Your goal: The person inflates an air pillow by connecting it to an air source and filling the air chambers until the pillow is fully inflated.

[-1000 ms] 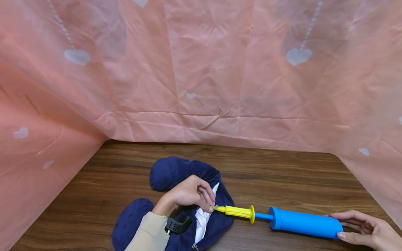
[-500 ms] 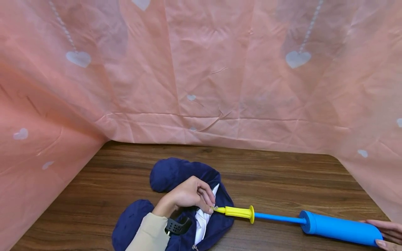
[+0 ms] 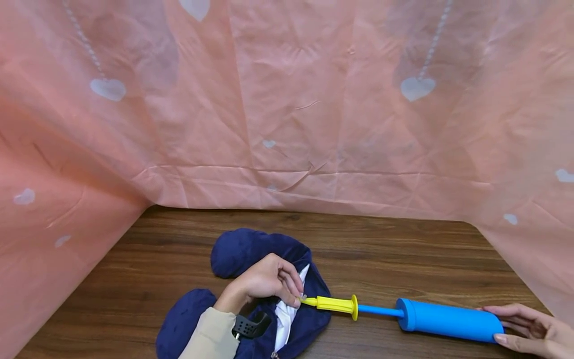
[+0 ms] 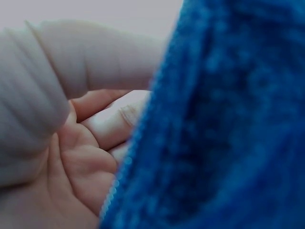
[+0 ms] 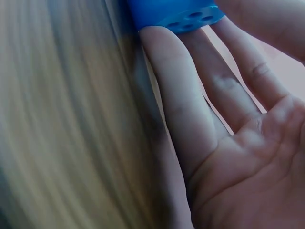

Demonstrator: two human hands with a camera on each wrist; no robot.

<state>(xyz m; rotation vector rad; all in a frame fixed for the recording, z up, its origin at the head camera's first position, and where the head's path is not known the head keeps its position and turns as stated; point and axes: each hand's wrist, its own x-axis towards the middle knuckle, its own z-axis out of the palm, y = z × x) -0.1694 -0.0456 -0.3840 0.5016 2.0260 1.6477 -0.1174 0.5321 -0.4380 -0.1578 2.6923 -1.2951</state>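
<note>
A navy U-shaped neck pillow lies on the table, its zipper open over a white inner lining. My left hand reaches across it and pinches the tip of a hand pump's yellow nozzle end at a small clear piece, likely a valve. A thin blue rod joins this end to the blue pump barrel. With fingertips and thumb, my right hand grips the barrel's far end, which shows several holes in the right wrist view. Blue zippered cloth hides the left fingertips in the left wrist view.
The dark wood tabletop lies beneath everything. Pink cloth with pale hearts hangs along the back and both sides. A black band circles my left wrist beside a beige sleeve.
The right hand drew the barrel rightward, lengthening the exposed rod, then pushed it back left, leaving the rod part-way out. The left hand keeps its pinch on the nozzle tip.
</note>
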